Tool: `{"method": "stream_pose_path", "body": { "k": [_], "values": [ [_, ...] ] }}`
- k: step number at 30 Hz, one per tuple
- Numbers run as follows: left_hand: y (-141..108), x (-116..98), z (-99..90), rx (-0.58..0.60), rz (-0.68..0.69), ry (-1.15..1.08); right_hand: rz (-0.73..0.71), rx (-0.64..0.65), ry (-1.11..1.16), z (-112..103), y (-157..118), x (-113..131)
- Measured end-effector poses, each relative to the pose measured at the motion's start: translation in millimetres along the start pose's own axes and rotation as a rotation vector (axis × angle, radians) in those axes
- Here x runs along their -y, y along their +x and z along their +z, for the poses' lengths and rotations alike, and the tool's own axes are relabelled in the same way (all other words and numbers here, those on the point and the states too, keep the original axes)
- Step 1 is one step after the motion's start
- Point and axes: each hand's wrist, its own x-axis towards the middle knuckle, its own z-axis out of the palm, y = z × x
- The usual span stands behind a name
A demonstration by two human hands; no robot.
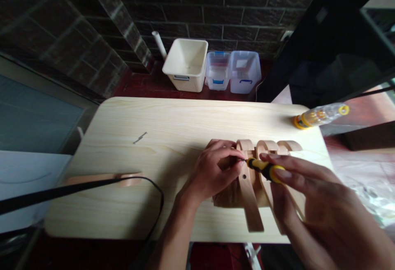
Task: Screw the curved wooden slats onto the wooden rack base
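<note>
My right hand [321, 200] grips a yellow-and-black screwdriver [265, 168] by its handle, the tip pointing left. At that tip, the thumb and index finger of my left hand [216, 167] are pinched together. A thin dark piece shows between them, too small to tell whether it is a screw or the screwdriver's shaft. Beneath both hands lie several curved wooden pieces [251, 208], hooked at their far ends, over a brown base [228, 198]. A dark round hole [244, 176] shows in the nearest piece on the left. My right hand partly covers the others.
Two thin screws or bits [140, 138] lie on the pale wooden table [160, 115]. Another curved wooden piece [131, 179] is at the left, crossed by a black strap [92, 185]. A clear-and-yellow container [321, 115] stands at the back right corner. Beyond are a cream bin [185, 82] and clear boxes [245, 72].
</note>
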Motion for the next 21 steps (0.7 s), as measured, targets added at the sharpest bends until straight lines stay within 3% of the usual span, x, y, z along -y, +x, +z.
{"method": "stream_pose_path", "body": {
  "k": [21],
  "values": [
    [1.1,-1.3,-0.8,-0.003,0.009,0.004,-0.015,-0.012,0.086,1.8,-2.7,6.1]
  ]
}}
